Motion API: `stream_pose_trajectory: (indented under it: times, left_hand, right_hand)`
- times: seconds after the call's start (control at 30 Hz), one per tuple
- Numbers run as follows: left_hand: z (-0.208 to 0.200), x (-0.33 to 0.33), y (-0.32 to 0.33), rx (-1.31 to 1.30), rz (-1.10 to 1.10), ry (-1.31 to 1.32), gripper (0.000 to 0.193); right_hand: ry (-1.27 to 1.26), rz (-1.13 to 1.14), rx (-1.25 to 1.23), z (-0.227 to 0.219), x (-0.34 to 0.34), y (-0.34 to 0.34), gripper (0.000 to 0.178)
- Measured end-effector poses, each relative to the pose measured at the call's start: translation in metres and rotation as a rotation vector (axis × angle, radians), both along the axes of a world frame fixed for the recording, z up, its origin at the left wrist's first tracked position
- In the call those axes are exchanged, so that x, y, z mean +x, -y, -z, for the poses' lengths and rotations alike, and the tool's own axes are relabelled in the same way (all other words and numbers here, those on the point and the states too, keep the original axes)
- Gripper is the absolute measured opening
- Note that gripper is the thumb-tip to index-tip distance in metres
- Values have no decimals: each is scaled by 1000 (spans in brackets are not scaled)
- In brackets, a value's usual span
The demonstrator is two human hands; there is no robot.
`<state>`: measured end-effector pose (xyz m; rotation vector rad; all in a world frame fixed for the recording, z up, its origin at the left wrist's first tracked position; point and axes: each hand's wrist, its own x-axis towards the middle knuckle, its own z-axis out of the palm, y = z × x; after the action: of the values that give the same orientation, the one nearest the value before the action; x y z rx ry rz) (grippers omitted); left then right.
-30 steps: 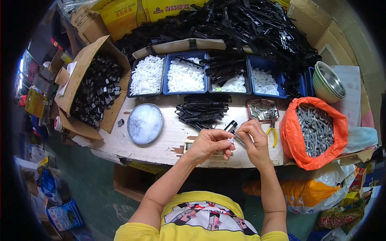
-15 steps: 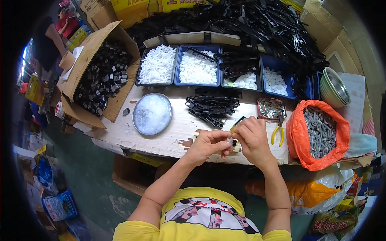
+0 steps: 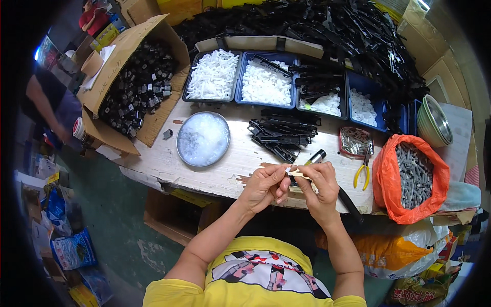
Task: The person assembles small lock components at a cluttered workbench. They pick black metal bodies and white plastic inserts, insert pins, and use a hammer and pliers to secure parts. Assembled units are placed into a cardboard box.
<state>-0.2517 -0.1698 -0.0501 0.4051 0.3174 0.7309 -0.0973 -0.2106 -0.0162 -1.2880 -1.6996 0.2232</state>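
Over the table's front edge my two hands come together. My left hand (image 3: 266, 188) is closed, pinching a small white piece (image 3: 288, 170) between thumb and forefinger. My right hand (image 3: 322, 190) is bent in beside it, its forefinger reaching to that piece; whatever lies between its fingers is too small and covered to name. A long black part (image 3: 350, 204) shows to the right of the right hand, and a dark cylindrical end (image 3: 318, 155) beyond its knuckles; the hand hides whether they join. A light-coloured block (image 3: 296, 189) sits partly hidden under the hands.
Black slotted parts (image 3: 284, 134) lie stacked behind my hands. A round dish (image 3: 229, 146), blue bins of white pieces (image 3: 238, 97), a red tray of small metal parts (image 3: 341, 146), yellow-handled pliers (image 3: 362, 176), a red bag of grey screw-like pieces (image 3: 381, 174) and a carton (image 3: 89, 100) stand around.
The view has shifted, so the table sits farther right. My right hand's fingers have changed position, and the long black part now shows beside it. At left, the person in dark clothing has moved lower.
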Motion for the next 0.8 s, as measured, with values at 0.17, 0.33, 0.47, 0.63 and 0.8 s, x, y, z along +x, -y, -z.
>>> stream_pose_trajectory:
  times: [0.17, 0.33, 0.47, 0.63, 0.8]
  left_hand:
    - [2, -1, 3, 39, -33, -98, 26]
    - [-7, -7, 5, 588, -342, -619, 22]
    - [-1, -23, -2, 1105, -542, -1056, 16]
    - [7, -17, 2, 1356, -504, -1197, 13]
    - [18, -9, 2, 1415, -492, -1189, 11]
  right_hand:
    - [129, -7, 41, -1, -5, -2, 21]
    - [189, -34, 40, 2, -4, -4, 15]
    - [341, -95, -77, 9, 9, -5, 9]
    - [482, -161, -167, 12, 9, -10, 7]
    - [544, -238, -218, 11, 9, -17, 9]
